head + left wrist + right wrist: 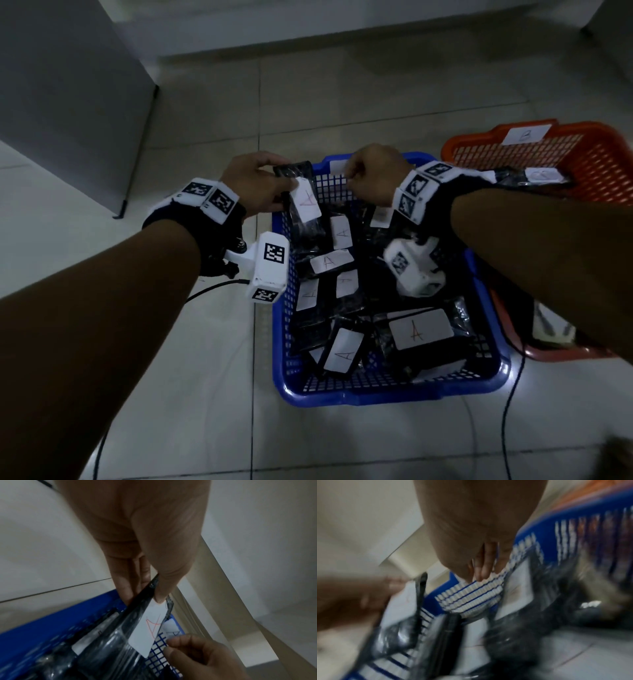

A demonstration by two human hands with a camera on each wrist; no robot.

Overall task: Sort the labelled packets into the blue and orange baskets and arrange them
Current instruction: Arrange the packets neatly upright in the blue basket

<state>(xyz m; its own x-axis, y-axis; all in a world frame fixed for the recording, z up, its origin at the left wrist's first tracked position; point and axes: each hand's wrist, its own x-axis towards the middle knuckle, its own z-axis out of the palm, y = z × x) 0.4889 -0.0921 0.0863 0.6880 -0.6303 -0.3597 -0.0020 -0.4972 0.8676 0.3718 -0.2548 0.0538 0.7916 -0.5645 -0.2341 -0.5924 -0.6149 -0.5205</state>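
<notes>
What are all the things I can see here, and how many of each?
Blue basket: one, blue, on the floor tiles in the middle.
Orange basket: one, orange, to the right of the blue one, with a white B label on its far rim.
Packets marked A: at least seven labels visible, black with white labels, lying in the blue basket.
Held packet: one, black, white A label, at the blue basket's far left corner.
Packet marked B: at least one, black, in the orange basket.
Cables: black, count unclear, on the floor.
Cabinet: one, grey, far left.
Left hand: pinches the held packet's top.
Right hand: fingers curled at the blue basket's far rim; what it grips is unclear.
</notes>
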